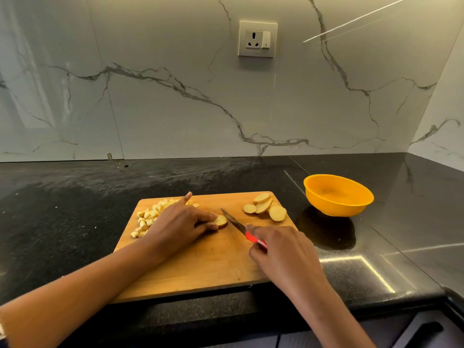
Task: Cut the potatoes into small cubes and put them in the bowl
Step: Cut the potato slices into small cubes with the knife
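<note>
Filling the upper half of the frame, we see a veined marble wall point(175, 96) with 1 socket plate point(257, 38) top centre. Below it runs a black countertop point(62, 209). At lower centre lies a wooden cutting board point(200, 267), and an orange bowl point(337, 197) stands on the counter just right of the board's far corner. Our left hand point(179, 223) rests mid-board, thumb and fingers curled round a potato piece point(221, 220), with 1 finger raised toward the board's far edge. Our right hand point(281, 249), lower right of centre, grips the red handle of a knife point(238, 226), its blade tip just beside that piece. Potato cubes point(150, 214) are heaped at the board's left edge; round potato slices point(266, 206) overlap near its upper right corner.
</note>
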`<state>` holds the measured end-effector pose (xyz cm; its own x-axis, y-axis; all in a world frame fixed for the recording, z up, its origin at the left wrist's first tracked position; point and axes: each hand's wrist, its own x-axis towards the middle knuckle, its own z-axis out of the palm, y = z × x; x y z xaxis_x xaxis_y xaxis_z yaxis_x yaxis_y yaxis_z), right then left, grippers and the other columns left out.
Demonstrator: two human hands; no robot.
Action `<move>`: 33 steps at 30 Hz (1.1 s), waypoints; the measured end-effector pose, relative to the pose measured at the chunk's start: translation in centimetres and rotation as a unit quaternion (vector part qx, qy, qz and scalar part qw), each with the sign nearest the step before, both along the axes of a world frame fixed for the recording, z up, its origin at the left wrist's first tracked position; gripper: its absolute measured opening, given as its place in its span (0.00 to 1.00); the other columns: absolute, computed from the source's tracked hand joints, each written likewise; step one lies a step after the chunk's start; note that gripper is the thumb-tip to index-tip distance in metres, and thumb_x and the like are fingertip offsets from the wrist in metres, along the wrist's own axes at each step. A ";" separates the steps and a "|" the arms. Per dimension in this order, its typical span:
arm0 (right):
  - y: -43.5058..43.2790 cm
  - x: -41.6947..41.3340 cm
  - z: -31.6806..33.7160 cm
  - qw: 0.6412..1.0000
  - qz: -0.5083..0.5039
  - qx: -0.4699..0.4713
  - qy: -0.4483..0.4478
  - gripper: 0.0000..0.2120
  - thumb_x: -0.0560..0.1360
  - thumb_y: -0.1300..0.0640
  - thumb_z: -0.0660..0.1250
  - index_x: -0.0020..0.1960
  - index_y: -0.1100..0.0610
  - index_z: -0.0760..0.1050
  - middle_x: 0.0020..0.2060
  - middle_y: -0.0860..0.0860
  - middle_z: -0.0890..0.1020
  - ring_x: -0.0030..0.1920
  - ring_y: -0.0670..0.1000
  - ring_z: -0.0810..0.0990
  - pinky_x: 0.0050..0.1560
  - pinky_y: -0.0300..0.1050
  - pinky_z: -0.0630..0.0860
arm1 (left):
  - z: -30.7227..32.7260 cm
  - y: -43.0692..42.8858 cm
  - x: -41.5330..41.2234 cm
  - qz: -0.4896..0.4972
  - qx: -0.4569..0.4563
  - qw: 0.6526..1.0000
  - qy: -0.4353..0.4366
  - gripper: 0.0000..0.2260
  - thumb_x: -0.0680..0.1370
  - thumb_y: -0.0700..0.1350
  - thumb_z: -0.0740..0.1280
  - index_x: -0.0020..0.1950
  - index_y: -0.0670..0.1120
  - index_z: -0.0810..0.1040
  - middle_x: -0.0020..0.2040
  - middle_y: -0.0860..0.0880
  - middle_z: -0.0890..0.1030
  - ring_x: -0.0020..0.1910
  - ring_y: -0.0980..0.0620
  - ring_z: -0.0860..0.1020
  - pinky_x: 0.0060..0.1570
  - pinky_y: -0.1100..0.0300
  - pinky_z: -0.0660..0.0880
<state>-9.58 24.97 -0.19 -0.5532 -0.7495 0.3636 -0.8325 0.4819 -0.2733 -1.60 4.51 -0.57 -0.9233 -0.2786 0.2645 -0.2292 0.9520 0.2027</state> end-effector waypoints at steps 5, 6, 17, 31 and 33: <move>0.7 0.0 -0.2 1.000 -0.004 -0.017 0.001 0.20 0.79 0.48 0.58 0.71 0.42 0.66 0.56 0.41 0.80 0.51 0.43 0.76 0.42 0.34 0.68 | -0.1 -0.2 0.1 -0.022 -0.013 1.000 0.018 0.20 0.75 0.58 0.62 0.64 0.52 0.75 0.61 0.53 0.78 0.66 0.56 0.70 0.74 0.57 0.45; 0.8 0.1 -0.2 1.000 -0.003 -0.019 0.002 0.20 0.79 0.48 0.58 0.71 0.42 0.66 0.56 0.41 0.80 0.51 0.43 0.76 0.43 0.34 0.69 | 0.0 -0.2 0.3 -0.031 -0.023 0.999 0.009 0.23 0.75 0.61 0.59 0.65 0.52 0.74 0.63 0.54 0.77 0.69 0.57 0.67 0.73 0.59 0.44; 0.8 0.9 -1.3 0.999 0.010 -0.044 0.001 0.21 0.79 0.48 0.58 0.72 0.43 0.64 0.54 0.41 0.80 0.49 0.44 0.77 0.48 0.38 0.75 | 0.7 -2.4 3.3 -0.198 -0.092 0.960 -0.175 0.37 0.71 0.74 0.35 0.75 0.56 0.43 0.75 0.60 0.44 0.71 0.71 0.38 0.70 0.68 0.33; -0.4 2.1 -0.7 0.999 0.021 0.017 0.042 0.23 0.81 0.50 0.54 0.76 0.48 0.56 0.55 0.47 0.77 0.51 0.48 0.75 0.43 0.41 0.69 | 0.8 -3.4 2.5 -0.217 -0.094 0.951 -0.198 0.36 0.71 0.74 0.39 0.75 0.58 0.44 0.75 0.62 0.48 0.71 0.72 0.41 0.67 0.72 0.33; -1.6 2.4 -0.4 0.996 0.028 0.070 0.054 0.25 0.81 0.53 0.56 0.76 0.52 0.54 0.57 0.50 0.76 0.53 0.50 0.75 0.42 0.42 0.67 | 0.8 -3.4 2.3 -0.218 -0.092 0.951 -0.198 0.35 0.71 0.74 0.41 0.74 0.59 0.44 0.75 0.63 0.49 0.71 0.73 0.42 0.67 0.73 0.33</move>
<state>-7.18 23.35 -0.58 -0.4724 -0.8258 0.3081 -0.8800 0.4613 -0.1131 0.71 1.10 0.27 -0.9778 0.1718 -0.1203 0.1725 0.9850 0.0039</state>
